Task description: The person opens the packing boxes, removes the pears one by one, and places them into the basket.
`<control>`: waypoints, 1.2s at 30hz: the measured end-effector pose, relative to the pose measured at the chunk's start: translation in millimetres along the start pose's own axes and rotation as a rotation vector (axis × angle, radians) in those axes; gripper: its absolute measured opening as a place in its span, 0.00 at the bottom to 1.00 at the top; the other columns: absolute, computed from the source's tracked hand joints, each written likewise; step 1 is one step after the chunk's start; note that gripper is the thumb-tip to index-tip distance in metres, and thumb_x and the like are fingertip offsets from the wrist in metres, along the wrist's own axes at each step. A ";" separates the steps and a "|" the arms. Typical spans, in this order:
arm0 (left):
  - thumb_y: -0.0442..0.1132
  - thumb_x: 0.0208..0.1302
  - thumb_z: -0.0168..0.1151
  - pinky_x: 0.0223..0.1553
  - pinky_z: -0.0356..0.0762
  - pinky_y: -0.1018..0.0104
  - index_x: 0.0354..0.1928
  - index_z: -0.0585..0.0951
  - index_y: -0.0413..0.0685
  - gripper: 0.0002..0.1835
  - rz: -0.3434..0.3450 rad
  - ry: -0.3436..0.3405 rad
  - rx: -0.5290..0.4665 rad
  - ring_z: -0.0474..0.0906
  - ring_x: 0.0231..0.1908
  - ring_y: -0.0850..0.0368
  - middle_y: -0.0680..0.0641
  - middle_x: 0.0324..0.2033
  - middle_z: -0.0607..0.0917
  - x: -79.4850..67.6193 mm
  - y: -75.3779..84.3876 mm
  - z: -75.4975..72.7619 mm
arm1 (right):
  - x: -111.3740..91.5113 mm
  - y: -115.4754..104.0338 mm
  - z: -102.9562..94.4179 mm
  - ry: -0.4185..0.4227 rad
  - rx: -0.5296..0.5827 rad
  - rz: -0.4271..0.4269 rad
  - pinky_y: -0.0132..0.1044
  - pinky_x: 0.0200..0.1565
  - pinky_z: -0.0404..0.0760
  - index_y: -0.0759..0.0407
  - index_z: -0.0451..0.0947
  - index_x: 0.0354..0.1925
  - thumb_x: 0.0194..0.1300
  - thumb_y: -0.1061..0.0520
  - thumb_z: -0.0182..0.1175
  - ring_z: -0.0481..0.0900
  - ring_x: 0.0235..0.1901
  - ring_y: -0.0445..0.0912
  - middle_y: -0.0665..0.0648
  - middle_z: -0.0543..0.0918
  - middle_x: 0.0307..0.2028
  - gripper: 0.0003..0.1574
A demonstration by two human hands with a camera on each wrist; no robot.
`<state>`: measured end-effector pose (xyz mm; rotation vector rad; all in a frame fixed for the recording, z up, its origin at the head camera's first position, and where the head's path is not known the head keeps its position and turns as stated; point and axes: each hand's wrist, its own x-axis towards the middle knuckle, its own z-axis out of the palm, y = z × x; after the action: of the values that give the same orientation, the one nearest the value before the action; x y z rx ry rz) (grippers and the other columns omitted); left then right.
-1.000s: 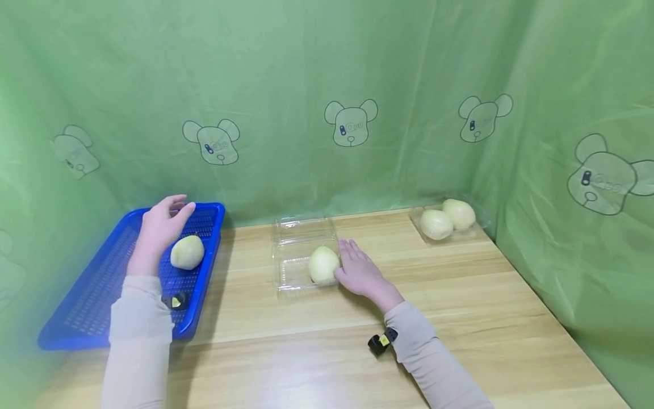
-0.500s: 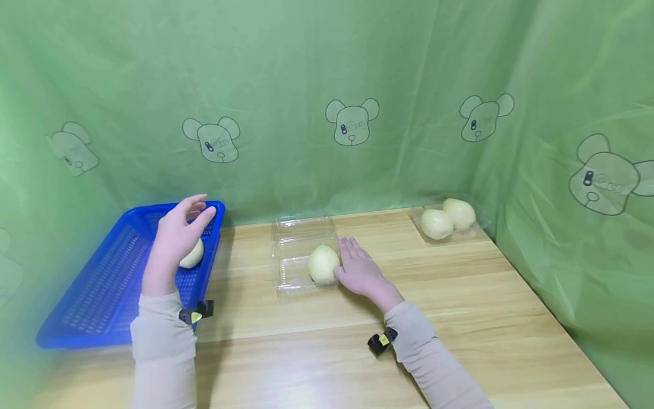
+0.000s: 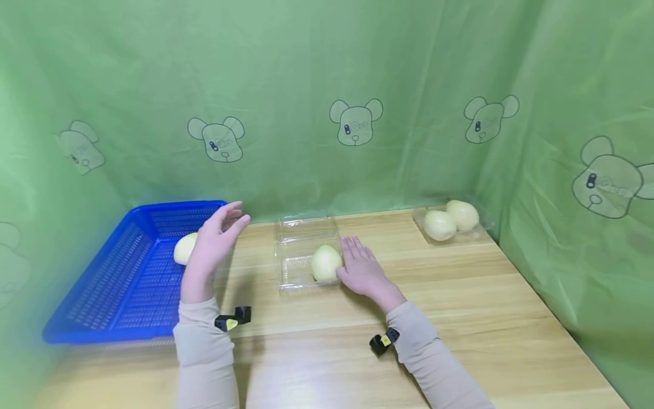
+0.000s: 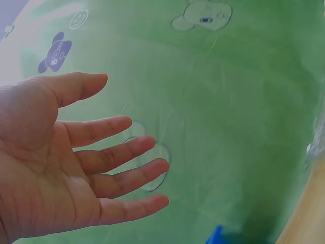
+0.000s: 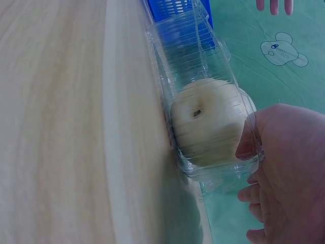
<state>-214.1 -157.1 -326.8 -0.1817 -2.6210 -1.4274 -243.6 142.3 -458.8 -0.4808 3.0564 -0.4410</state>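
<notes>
My left hand [image 3: 214,241] hangs over the right edge of the blue basket [image 3: 138,272], its fingers spread and loosely bent. The left wrist view shows the palm of the left hand [image 4: 56,168] bare. Behind the forearm, a pale yellow pear [image 3: 185,249] lies in the basket, partly hidden. Another pear [image 3: 326,263] sits in the right end of a clear plastic clamshell box [image 3: 296,272] with its lid open. My right hand [image 3: 363,270] rests against the box's right side, fingers straight, thumb at the rim beside the pear [image 5: 208,122].
At the back right of the wooden table [image 3: 460,318] stands a second clear box [image 3: 434,240] holding two pears [image 3: 451,220]. Green curtains [image 3: 286,74] with bear-head drawings enclose the table at the back and sides.
My left hand has moved right, from above the basket to over its right edge, with nothing in it. The right hand and the pear in the box have stayed in place.
</notes>
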 end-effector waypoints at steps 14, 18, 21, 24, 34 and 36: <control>0.52 0.60 0.53 0.57 0.68 0.49 0.63 0.63 0.54 0.29 -0.041 -0.109 -0.114 0.65 0.60 0.44 0.42 0.61 0.67 19.5 -6.6 66.6 | 2.4 2.1 4.9 0.014 -0.016 -0.016 0.52 0.69 0.43 0.61 0.38 0.69 0.61 0.42 0.36 0.37 0.70 0.54 0.58 0.41 0.70 0.44; 0.51 0.60 0.54 0.57 0.68 0.51 0.62 0.64 0.55 0.28 -0.066 -0.120 -0.167 0.66 0.59 0.45 0.43 0.61 0.68 24.5 -10.1 81.4 | 3.4 3.6 4.9 0.019 -0.020 -0.021 0.52 0.69 0.44 0.61 0.38 0.69 0.61 0.42 0.36 0.38 0.70 0.54 0.58 0.42 0.70 0.45; 0.50 0.60 0.54 0.57 0.69 0.51 0.62 0.64 0.57 0.28 -0.084 -0.136 -0.194 0.67 0.58 0.47 0.44 0.61 0.68 26.0 -12.1 91.1 | 3.8 4.0 5.2 0.015 -0.019 -0.022 0.51 0.69 0.44 0.61 0.38 0.69 0.61 0.42 0.36 0.38 0.70 0.53 0.58 0.42 0.70 0.45; 0.51 0.60 0.54 0.57 0.68 0.50 0.62 0.64 0.56 0.28 -0.102 -0.158 -0.199 0.67 0.58 0.46 0.43 0.61 0.68 27.2 -13.8 101.2 | 3.4 3.9 4.1 0.008 -0.021 -0.021 0.51 0.69 0.43 0.61 0.37 0.69 0.61 0.42 0.36 0.38 0.70 0.53 0.58 0.41 0.70 0.45; 0.51 0.59 0.55 0.56 0.69 0.51 0.62 0.65 0.53 0.29 -0.131 -0.235 -0.151 0.68 0.58 0.44 0.41 0.60 0.69 27.2 -20.9 132.2 | 2.4 2.6 2.0 0.010 -0.013 -0.011 0.51 0.69 0.45 0.61 0.38 0.69 0.62 0.43 0.36 0.39 0.70 0.53 0.58 0.42 0.70 0.44; 0.51 0.58 0.56 0.57 0.69 0.50 0.62 0.65 0.53 0.29 -0.142 -0.249 -0.145 0.68 0.58 0.44 0.41 0.60 0.69 26.7 -22.4 136.9 | 2.3 2.2 1.9 0.012 -0.011 -0.012 0.51 0.69 0.45 0.61 0.39 0.69 0.62 0.43 0.36 0.40 0.70 0.53 0.58 0.42 0.70 0.43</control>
<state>-254.5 -53.0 -413.5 -0.2068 -2.7731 -1.7488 -246.4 143.1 -461.2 -0.4991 3.0705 -0.4290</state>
